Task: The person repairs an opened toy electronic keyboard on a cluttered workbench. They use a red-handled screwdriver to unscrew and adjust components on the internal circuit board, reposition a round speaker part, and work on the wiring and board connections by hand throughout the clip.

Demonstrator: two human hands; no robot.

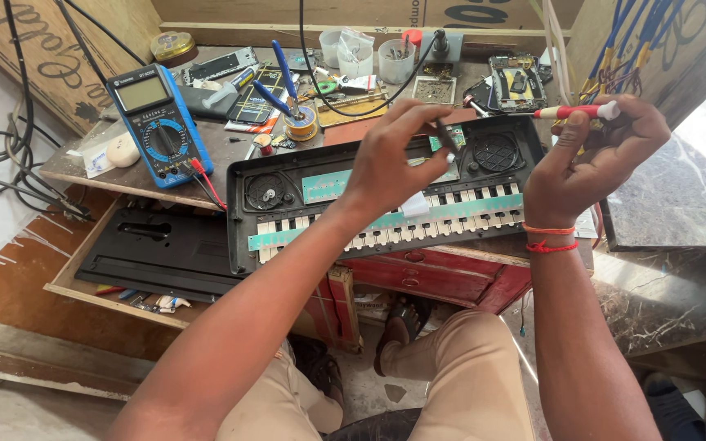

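1. Workbench (pixel 83 159): cluttered; blue multimeter (pixel 159 122) at left.
2. Opened keyboard (pixel 288 204): lies across the bench's front edge, insides up, green circuit strip (pixel 328 185) exposed.
3. Left hand (pixel 394 159): over the keyboard's middle, fingertips pinched narrow on a small part I cannot identify.
4. Right hand (pixel 594 159): above the keyboard's right end, closed around a red-and-white screwdriver (pixel 578 110), held level.

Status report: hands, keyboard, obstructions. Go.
Left hand pinching a small part over the opened keyboard. Right hand holding a red screwdriver. Multimeter off to the left, clear of both.
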